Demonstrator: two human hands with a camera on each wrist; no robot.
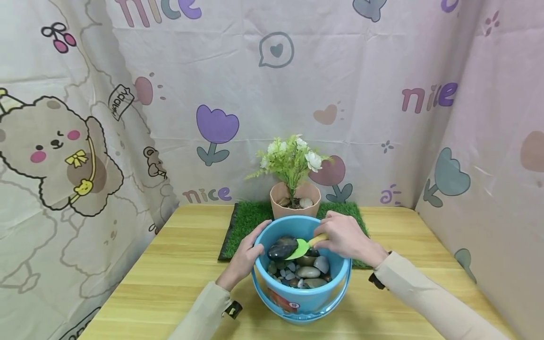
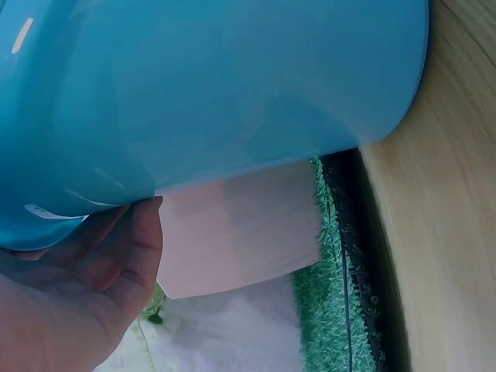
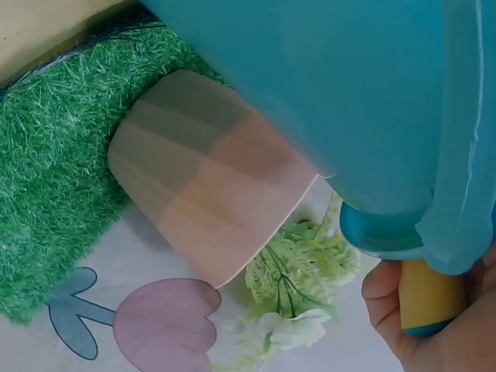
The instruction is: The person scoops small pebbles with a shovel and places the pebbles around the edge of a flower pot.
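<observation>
A blue bucket (image 1: 306, 295) stands on the table, with several grey and brown stones (image 1: 308, 272) inside. My left hand (image 1: 243, 259) holds its left rim, thumb over the edge and fingers along the outer wall, as the left wrist view also shows at the bucket's side (image 2: 232, 93). My right hand (image 1: 343, 236) grips the yellow handle (image 3: 430, 298) of a small toy shovel over the bucket's right rim. The shovel's green blade (image 1: 300, 249) is inside the bucket, right against a large dark stone (image 1: 282, 248).
Behind the bucket, a pink pot (image 1: 295, 208) with white flowers (image 1: 313, 161) and green leaves stands on an artificial grass mat (image 1: 250, 222). The bucket's handle (image 1: 272, 309) hangs down at its front. A wooden table (image 1: 187, 269) lies beneath, with a printed cloth (image 1: 365, 71) around it.
</observation>
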